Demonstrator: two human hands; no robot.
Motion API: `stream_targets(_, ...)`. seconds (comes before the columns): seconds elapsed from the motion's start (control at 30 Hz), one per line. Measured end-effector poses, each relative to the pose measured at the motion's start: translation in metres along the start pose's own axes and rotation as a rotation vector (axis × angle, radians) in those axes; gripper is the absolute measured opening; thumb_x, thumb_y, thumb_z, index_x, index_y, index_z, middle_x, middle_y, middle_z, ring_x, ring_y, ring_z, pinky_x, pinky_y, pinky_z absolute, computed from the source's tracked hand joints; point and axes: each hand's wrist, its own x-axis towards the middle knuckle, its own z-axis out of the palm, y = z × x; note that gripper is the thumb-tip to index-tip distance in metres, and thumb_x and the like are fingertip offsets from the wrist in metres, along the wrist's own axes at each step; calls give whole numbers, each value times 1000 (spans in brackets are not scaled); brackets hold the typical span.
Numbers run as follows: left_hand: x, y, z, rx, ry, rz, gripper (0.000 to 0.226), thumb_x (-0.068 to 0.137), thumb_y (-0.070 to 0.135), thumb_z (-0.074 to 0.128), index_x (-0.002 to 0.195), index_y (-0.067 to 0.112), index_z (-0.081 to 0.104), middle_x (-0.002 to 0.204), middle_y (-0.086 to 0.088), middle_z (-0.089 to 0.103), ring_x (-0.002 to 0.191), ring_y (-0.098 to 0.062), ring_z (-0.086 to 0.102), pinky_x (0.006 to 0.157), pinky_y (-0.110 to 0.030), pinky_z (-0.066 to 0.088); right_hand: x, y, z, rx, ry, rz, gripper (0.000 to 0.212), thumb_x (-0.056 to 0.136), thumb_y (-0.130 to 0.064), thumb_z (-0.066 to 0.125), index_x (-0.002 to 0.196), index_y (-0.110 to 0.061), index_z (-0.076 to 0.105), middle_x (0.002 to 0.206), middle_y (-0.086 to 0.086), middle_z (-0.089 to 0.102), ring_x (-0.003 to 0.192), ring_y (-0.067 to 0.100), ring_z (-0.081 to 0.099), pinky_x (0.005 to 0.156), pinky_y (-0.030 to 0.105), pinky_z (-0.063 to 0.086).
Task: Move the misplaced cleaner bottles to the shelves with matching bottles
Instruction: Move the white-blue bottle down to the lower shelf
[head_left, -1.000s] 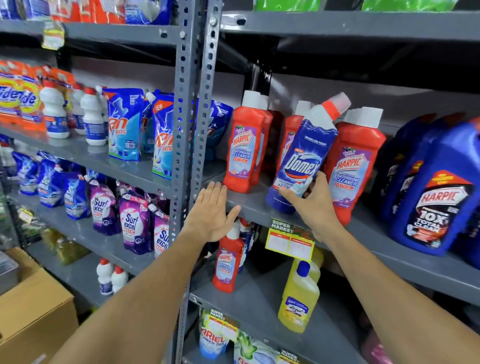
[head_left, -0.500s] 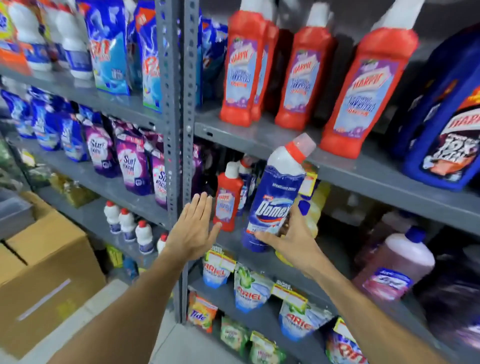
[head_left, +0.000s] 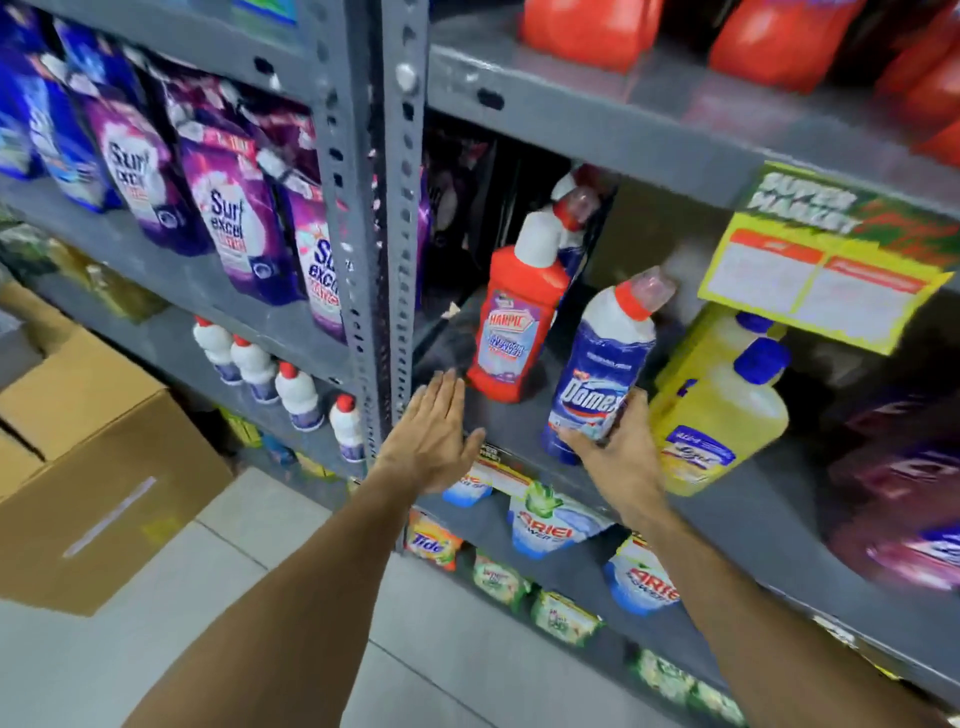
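Observation:
My right hand (head_left: 621, 457) grips a blue Domex bottle (head_left: 602, 364) with a red-and-white neck by its base, tilted right, at the front of the middle grey shelf (head_left: 737, 514). Just left of it a red Harpic bottle (head_left: 511, 322) stands on that shelf, with another blue bottle (head_left: 574, 228) partly hidden behind it. My left hand (head_left: 434, 436) is flat with fingers spread, empty, at the shelf's front edge below the Harpic bottle. More red Harpic bottles (head_left: 587, 26) line the shelf above.
Yellow cleaner bottles (head_left: 722, 415) with blue caps stand right of the Domex bottle, under a yellow price tag (head_left: 821, 280). A grey upright post (head_left: 374, 218) divides the racks. Purple Surf Excel pouches (head_left: 234, 208) fill the left rack. A cardboard box (head_left: 88, 467) sits on the floor.
My right hand has carried the Domex bottle down from the upper shelf with the red Harpic bottles to the middle shelf. The view dropped lower. My left hand followed down, still flat.

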Motion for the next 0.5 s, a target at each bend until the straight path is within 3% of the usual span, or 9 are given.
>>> stream_targets(0.07,6,-3,6,15,-6,-3,78,99,52,20,150,-2,-3,161,-19,-5,149,-28,-6,120,-40,-3,16,5,7,13,50,27,61,77,-14,85,122,-17,44,110,-10,64,91,3,64,71,4,45)
stream_targets(0.13,9,-6,11,14,14,3,78,99,53,19,150,-2,-2,161,-19,-3,149,-28,-5,119,-40,-1,32,9,12,17,90,42,65,79,-15,84,128,-14,43,121,-2,62,101,13,63,82,18,49)
stream_targets(0.37,11,-9,22,15,136,38,79,97,55,20,150,-3,13,160,-22,12,148,-32,9,120,-42,4,87,26,19,-59,153,99,74,82,-18,80,138,-11,32,128,8,61,116,29,62,104,52,49)
stream_targets(0.5,11,-11,25,26,148,53,78,97,55,21,149,-3,17,159,-22,17,147,-32,13,120,-42,4,96,34,20,-82,155,129,74,84,-24,78,139,-17,30,136,11,57,125,31,57,106,56,48)
